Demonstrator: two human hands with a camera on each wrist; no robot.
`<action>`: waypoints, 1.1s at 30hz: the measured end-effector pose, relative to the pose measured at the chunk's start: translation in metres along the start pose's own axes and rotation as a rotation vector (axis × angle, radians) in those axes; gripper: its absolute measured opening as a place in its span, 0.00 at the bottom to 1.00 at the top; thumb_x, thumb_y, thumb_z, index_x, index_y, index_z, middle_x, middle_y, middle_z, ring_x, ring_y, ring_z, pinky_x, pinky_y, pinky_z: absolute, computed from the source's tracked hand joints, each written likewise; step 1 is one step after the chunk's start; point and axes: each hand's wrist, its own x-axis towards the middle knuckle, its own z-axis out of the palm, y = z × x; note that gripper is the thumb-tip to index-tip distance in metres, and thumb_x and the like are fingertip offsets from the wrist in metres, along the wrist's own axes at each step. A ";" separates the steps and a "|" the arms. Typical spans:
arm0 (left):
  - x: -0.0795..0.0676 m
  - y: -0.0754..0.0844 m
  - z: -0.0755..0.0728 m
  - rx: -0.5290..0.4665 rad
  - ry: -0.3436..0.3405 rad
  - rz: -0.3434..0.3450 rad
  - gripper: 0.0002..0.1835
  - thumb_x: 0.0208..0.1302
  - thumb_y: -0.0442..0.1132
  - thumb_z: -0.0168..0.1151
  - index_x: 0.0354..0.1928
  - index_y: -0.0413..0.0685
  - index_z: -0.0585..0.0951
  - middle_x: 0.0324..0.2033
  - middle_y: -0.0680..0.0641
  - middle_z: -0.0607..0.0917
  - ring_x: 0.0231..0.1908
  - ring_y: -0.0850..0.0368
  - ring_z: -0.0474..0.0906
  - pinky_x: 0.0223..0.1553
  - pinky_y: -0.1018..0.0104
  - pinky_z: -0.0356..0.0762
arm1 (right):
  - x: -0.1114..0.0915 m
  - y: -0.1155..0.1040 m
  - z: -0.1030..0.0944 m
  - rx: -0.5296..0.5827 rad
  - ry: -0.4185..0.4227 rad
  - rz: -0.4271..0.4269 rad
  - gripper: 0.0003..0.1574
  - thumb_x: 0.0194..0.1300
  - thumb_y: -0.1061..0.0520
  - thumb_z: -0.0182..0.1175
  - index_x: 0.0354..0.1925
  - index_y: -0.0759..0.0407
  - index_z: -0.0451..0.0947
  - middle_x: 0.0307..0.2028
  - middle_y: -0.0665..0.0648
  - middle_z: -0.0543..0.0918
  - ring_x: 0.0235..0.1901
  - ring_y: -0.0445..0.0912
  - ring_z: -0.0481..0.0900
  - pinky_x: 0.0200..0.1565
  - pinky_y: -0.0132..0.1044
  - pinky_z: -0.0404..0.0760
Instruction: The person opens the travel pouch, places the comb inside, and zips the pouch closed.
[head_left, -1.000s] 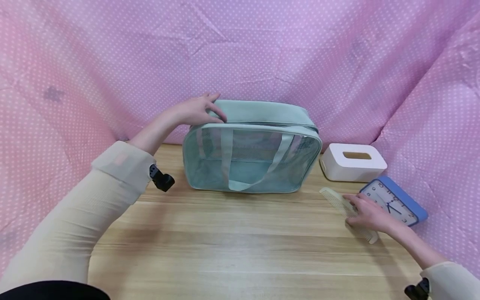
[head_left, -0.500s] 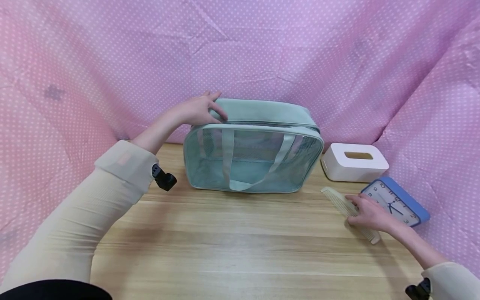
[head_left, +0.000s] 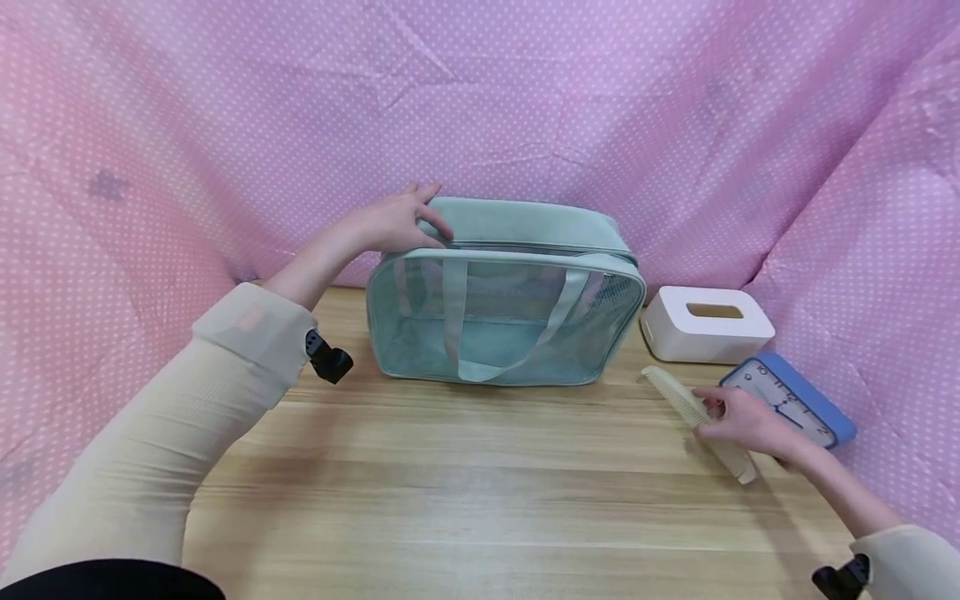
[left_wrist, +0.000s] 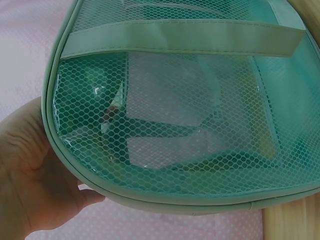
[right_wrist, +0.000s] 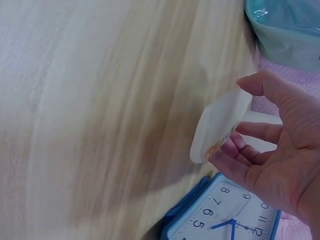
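A pale cream comb (head_left: 731, 457) slants over the tabletop at the right. My right hand (head_left: 738, 418) pinches it near the middle, between thumb and fingers; in the right wrist view the comb (right_wrist: 220, 122) is tipped up on edge above the wood. At the back stands a mint-green toiletry bag (head_left: 525, 350) with clear mesh walls and a strap handle. Spread over the bag's upper left corner, my left hand (head_left: 393, 223) rests beside the unzipped top. From the left wrist, that hand (left_wrist: 40, 170) shows behind the bag's rim, some fingers hidden.
A blue square clock (head_left: 806, 404) lies right behind my right hand. Behind the clock is a white tissue box (head_left: 705, 333) with a slot in its lid. Pink dotted cloth (head_left: 510, 108) hangs around the back and sides of the wooden table (head_left: 480, 483).
The right-hand fingers have drawn together on the comb. The comb has tilted and risen slightly from the tabletop. My left hand and the bag have hardly moved.
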 end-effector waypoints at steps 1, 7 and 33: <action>0.000 0.000 0.000 0.000 0.000 -0.003 0.21 0.73 0.45 0.60 0.65 0.49 0.81 0.84 0.47 0.37 0.82 0.38 0.25 0.77 0.25 0.33 | 0.000 -0.001 -0.002 0.023 -0.002 -0.001 0.40 0.47 0.58 0.71 0.57 0.77 0.78 0.27 0.50 0.75 0.26 0.33 0.65 0.28 0.27 0.65; 0.000 0.001 0.000 0.005 -0.001 -0.010 0.21 0.73 0.45 0.60 0.65 0.49 0.81 0.84 0.47 0.37 0.82 0.39 0.25 0.78 0.27 0.32 | 0.004 -0.005 -0.027 0.045 0.033 0.027 0.38 0.54 0.57 0.73 0.60 0.74 0.77 0.34 0.55 0.84 0.33 0.35 0.76 0.34 0.27 0.73; 0.002 0.004 -0.003 -0.002 -0.046 -0.030 0.25 0.70 0.47 0.62 0.67 0.49 0.79 0.84 0.47 0.33 0.82 0.41 0.21 0.78 0.27 0.32 | 0.047 -0.078 -0.168 -0.029 0.269 -0.011 0.46 0.55 0.54 0.77 0.69 0.64 0.73 0.49 0.72 0.85 0.37 0.16 0.67 0.36 0.18 0.66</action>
